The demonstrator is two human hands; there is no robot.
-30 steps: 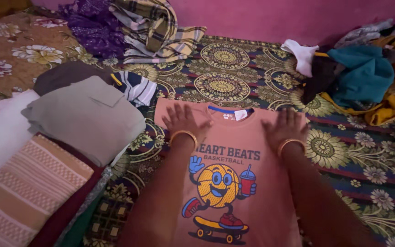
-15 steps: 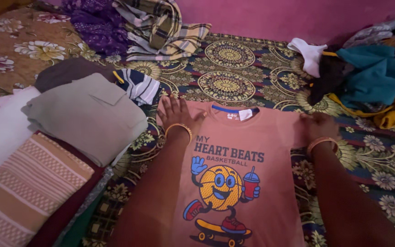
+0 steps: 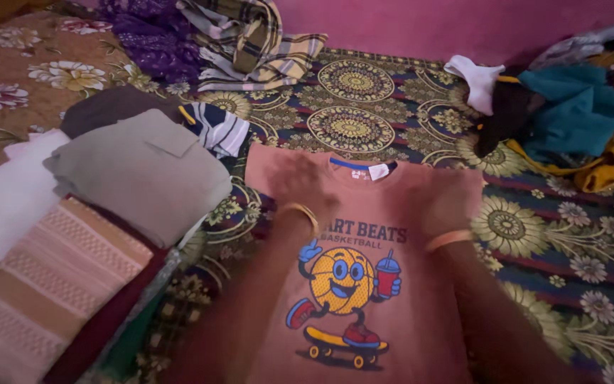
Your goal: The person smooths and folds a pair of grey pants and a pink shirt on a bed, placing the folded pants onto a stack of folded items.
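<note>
Lying flat on the flowery bedspread [image 3: 534,235]: one orange T-shirt [image 3: 364,284] with a cartoon ball on a skateboard. Resting on its top part, left hand [image 3: 300,186] and right hand [image 3: 440,206], both blurry, fingers looking spread flat and gripping nothing. One gold bangle [image 3: 300,211] on the left wrist, one on the right. Just beside the shirt on the left, a stack of folded clothes [image 3: 136,171] with a striped one [image 3: 214,129] behind. Far back, one checked blanket [image 3: 250,39]. Off to the right, well apart, a messy heap of clothes [image 3: 570,117]. Nothing in the way of the hands
</note>
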